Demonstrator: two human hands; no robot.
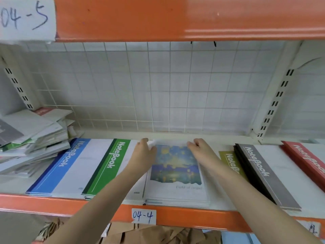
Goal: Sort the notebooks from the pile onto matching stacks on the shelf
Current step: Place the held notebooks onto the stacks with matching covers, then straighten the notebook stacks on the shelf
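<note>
A white notebook with a blue-and-yellow painted picture (175, 166) lies on top of a matching stack in the middle of the shelf (175, 216). My left hand (145, 154) grips its far left corner and my right hand (202, 149) grips its far right corner. Left of it lie a green-spined notebook stack (109, 166) and a blue-spined stack (66, 164). To the right are an olive-spined notebook (230, 161), a grey-and-black stack (263, 173) and a red-spined stack (306, 159). The untidy pile (31, 138) sits at the far left.
A white wire grid (158, 85) backs the shelf. An orange beam (175, 18) of the shelf above hangs overhead, with a label "04-5". The shelf's front edge carries a label "04-4" (143, 216). Brown paper items (158, 235) lie on the level below.
</note>
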